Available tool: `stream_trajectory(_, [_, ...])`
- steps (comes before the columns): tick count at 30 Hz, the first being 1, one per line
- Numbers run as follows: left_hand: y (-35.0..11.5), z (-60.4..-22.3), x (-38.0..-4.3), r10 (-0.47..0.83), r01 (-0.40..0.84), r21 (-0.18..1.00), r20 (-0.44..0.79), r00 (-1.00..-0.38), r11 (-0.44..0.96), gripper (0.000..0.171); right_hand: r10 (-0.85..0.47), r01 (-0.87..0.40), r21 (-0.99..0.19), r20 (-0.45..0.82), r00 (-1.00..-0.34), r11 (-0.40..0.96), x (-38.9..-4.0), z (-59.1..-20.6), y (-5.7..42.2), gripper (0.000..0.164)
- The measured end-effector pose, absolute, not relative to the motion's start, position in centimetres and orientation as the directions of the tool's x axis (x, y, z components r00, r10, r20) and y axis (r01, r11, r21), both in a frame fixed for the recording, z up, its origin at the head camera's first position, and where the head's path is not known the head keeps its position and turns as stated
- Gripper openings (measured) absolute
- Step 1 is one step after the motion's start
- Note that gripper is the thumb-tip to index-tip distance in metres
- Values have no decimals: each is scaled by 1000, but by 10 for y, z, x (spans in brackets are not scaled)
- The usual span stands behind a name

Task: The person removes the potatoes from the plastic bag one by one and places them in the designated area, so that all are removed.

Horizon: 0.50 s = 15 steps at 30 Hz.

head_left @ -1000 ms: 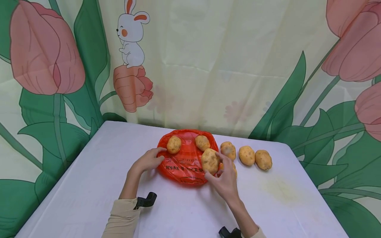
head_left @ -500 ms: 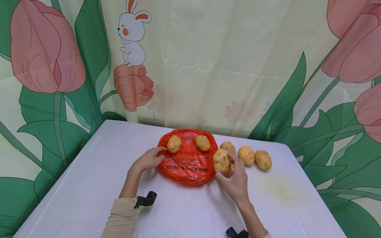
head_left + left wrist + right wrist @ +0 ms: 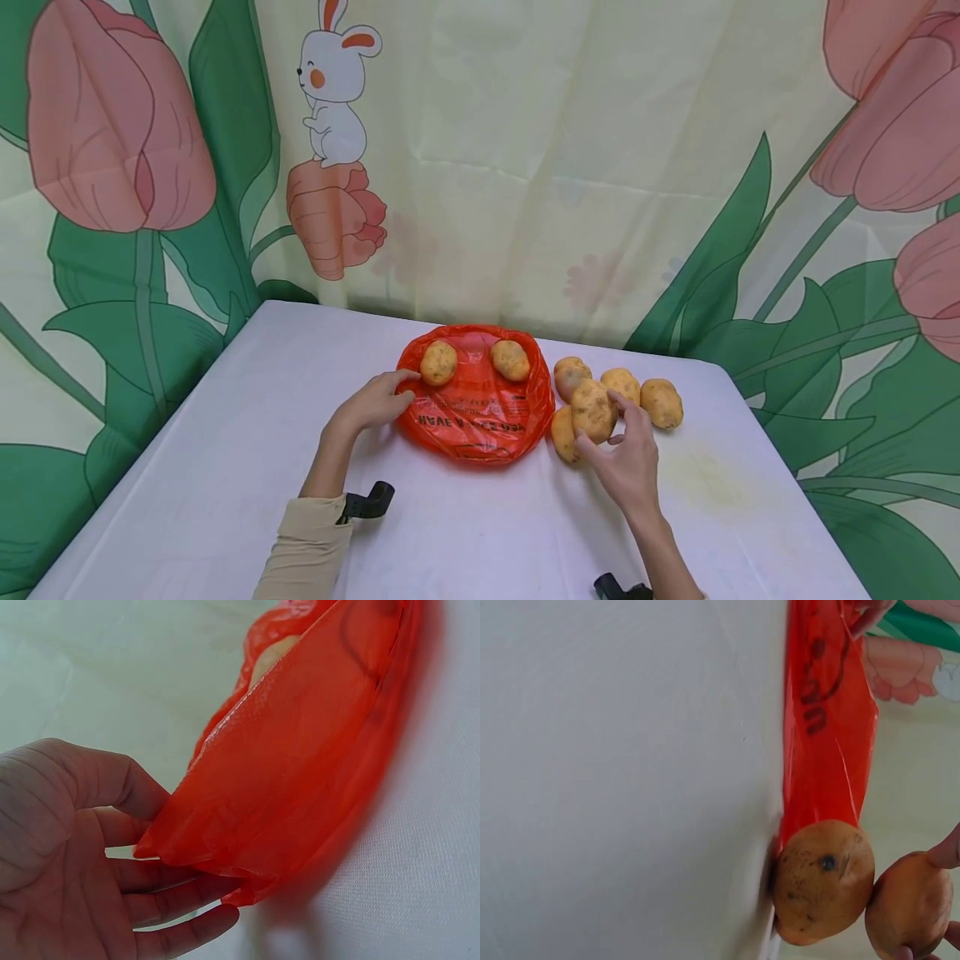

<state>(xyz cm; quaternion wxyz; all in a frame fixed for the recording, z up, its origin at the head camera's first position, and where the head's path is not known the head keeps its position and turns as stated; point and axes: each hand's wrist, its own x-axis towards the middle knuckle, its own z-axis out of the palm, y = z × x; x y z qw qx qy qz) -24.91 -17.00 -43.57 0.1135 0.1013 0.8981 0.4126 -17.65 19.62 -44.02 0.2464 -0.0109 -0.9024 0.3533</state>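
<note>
An oval yellow potato is held up between the thumb and fingers of my right hand. Below it on the table lies another potato, and the right wrist view shows the held potato close beside that one. The red plastic bag, wide-mouthed and printed with black letters, stands to the left. Inside are two potatoes, one at the back left and one at the back right. My left hand pinches the bag's left edge, thumb on one side and fingers on the other.
Right of the bag, more potatoes lie on the white-covered table: one at the back, one in the middle and one farthest right. A printed curtain hangs behind the table's far edge.
My right hand has carried the potato rightward, from over the bag's right side to above the potatoes on the table. My left hand stays at the bag's left edge.
</note>
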Motion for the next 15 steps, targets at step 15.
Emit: stream_trajectory(15, [-169, -436, -250, 274, 83, 763, -127, -953, 642, 49, 235, -61, -596, 406, -883, 800, -173, -441, 231, 75])
